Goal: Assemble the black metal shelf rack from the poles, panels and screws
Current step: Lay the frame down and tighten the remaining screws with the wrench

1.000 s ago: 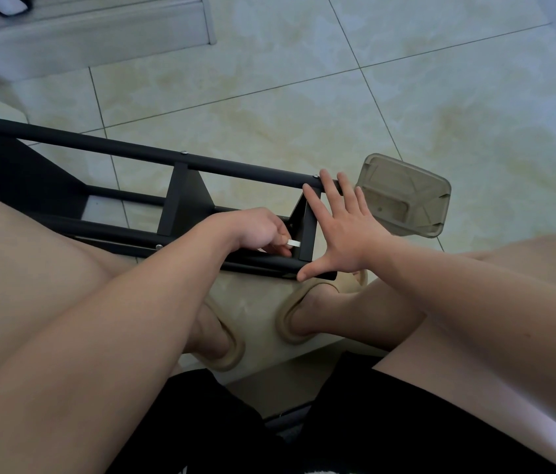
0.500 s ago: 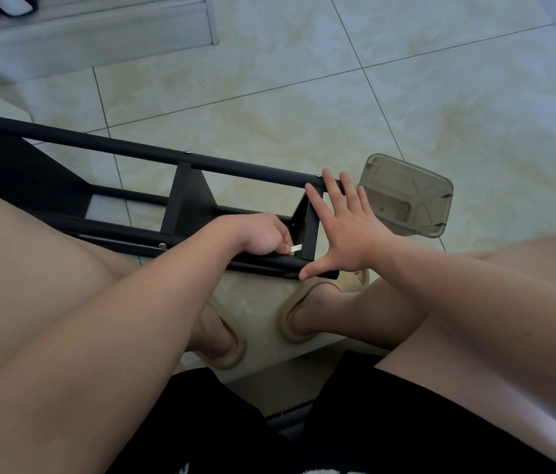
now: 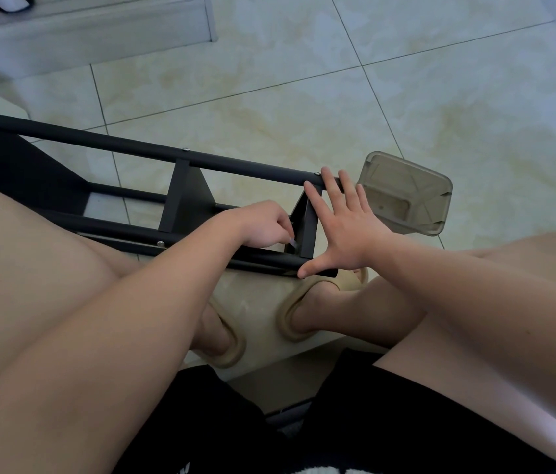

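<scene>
Head cam: black rack (image 3: 99, 140) is lying on its side on tile floor (image 3: 304, 97), left-centre of frame. L hand (image 3: 263, 224), fingers curled, is pinching small pale tool (image 3: 293, 242) at inner face of end panel (image 3: 307, 230). R hand (image 3: 348, 227) is pressing flat on panel's outer side, fingers straight & spread. Smoky plastic tub (image 3: 406, 193) is sitting just right of R hand.

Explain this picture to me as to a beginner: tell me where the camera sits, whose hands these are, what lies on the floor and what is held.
No machine here: a seated person works with bare hands. The camera sits on the head, looking down. On the tiled floor lies a part-built black rack on its side, a brownish tub beside its end. The right hand, spread flat, braces the rack's end. The left hand pinches a small pale piece at the joint, perhaps a screw key; too small to tell.
</scene>
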A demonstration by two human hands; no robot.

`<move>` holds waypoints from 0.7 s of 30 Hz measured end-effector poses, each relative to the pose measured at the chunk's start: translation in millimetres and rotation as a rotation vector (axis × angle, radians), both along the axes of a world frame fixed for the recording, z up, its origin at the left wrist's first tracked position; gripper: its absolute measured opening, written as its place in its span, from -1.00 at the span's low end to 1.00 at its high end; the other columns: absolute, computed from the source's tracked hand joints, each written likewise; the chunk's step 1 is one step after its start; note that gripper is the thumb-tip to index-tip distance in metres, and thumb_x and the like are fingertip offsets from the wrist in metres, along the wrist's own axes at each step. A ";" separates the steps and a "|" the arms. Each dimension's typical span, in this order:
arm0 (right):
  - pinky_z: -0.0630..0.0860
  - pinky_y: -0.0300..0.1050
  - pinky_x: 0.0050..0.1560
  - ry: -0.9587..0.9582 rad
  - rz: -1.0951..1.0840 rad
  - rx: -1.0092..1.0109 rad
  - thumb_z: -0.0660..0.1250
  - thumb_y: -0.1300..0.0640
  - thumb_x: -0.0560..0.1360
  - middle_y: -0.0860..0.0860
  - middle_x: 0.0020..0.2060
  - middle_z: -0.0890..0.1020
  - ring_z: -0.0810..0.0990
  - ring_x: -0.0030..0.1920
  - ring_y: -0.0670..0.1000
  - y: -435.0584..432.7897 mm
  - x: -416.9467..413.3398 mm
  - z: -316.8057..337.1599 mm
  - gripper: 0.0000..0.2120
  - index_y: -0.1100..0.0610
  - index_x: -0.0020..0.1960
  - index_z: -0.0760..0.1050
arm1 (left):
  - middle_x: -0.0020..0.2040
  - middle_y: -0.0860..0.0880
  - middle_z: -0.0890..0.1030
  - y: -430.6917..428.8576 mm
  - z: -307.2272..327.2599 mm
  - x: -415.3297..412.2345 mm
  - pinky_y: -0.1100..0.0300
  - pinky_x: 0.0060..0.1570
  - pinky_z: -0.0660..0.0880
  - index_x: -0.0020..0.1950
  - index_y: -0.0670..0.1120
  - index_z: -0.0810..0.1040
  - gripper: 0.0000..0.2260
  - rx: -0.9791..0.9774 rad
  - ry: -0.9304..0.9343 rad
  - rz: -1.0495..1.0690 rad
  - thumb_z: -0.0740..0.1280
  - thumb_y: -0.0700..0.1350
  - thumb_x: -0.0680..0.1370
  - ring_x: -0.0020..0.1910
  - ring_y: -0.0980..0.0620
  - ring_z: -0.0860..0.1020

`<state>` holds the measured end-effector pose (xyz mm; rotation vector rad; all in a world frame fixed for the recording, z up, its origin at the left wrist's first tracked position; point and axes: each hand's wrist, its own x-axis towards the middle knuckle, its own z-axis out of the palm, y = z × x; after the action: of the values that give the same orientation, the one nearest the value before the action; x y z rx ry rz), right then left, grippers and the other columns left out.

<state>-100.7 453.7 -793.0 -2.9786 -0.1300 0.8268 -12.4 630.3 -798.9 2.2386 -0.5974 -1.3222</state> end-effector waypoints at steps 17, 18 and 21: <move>-0.24 0.33 0.55 -0.006 -0.002 0.019 0.08 -0.74 0.04 0.15 0.58 -0.41 -0.40 0.56 0.31 1.1 -0.7 1.3 0.45 0.03 0.62 -0.39 | -0.24 0.05 0.71 -14.0 -1.9 -10.7 0.18 -0.18 0.53 -0.05 -0.07 0.55 -0.94 -0.118 0.276 0.532 0.35 -0.11 0.60 -0.24 0.14 0.66; -0.24 0.33 0.55 -0.007 -0.003 0.020 0.08 -0.74 0.04 0.15 0.58 -0.41 -0.40 0.57 0.30 1.0 -0.7 1.2 0.45 0.04 0.62 -0.39 | -0.25 0.06 0.71 -13.5 -1.4 -9.8 0.19 -0.18 0.53 -0.05 -0.06 0.56 -0.94 -0.116 0.282 0.528 0.35 -0.10 0.60 -0.24 0.14 0.66; -0.24 0.32 0.55 -0.005 -0.001 0.012 0.08 -0.74 0.04 0.14 0.57 -0.42 -0.41 0.56 0.30 1.7 -0.6 0.8 0.45 0.03 0.62 -0.40 | -0.29 0.08 0.71 -10.4 -0.2 -8.3 0.19 -0.17 0.52 -0.09 -0.06 0.57 -0.91 -0.088 0.273 0.467 0.34 -0.10 0.60 -0.25 0.16 0.66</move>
<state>-101.2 455.4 -792.1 -2.9695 -0.1332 0.8160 -20.7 619.9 -799.1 1.9215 -0.0274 -1.2893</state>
